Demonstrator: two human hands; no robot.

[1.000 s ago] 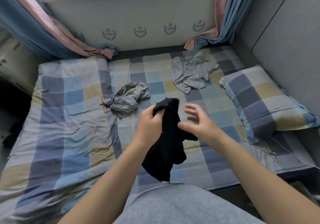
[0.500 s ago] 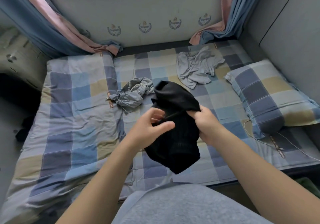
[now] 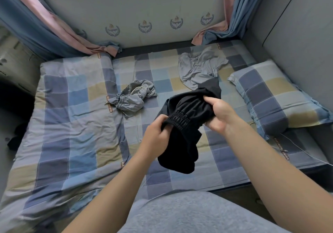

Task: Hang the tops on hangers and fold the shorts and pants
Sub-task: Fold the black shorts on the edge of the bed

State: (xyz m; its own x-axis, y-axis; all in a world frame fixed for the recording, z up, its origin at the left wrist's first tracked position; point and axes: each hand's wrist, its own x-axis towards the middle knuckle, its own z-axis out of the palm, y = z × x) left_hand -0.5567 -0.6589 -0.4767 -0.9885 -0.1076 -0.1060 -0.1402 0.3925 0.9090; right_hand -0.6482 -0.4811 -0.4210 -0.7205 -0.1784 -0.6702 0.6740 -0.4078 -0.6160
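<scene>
Black shorts (image 3: 182,142) with a gathered elastic waistband hang bunched above the bed, held in both hands. My left hand (image 3: 155,136) grips the waistband at its left end. My right hand (image 3: 219,114) grips the fabric at the waistband's right end. The rest of the garment droops below the hands. Crumpled grey shorts (image 3: 134,97) with an elastic waist lie on the bed, left of the hands. A crumpled grey top (image 3: 199,67) lies farther back, near the pillow. No hanger is in view.
The bed (image 3: 72,124) has a checked blue, grey and tan cover. A matching pillow (image 3: 275,99) lies at the right by a grey padded wall. A thin white cable (image 3: 306,153) runs along the bed's right edge. Curtains hang at both back corners.
A second ago only my left hand held the black shorts and my right hand was free. Both hands now grip the waistband and have spread it out between them.
</scene>
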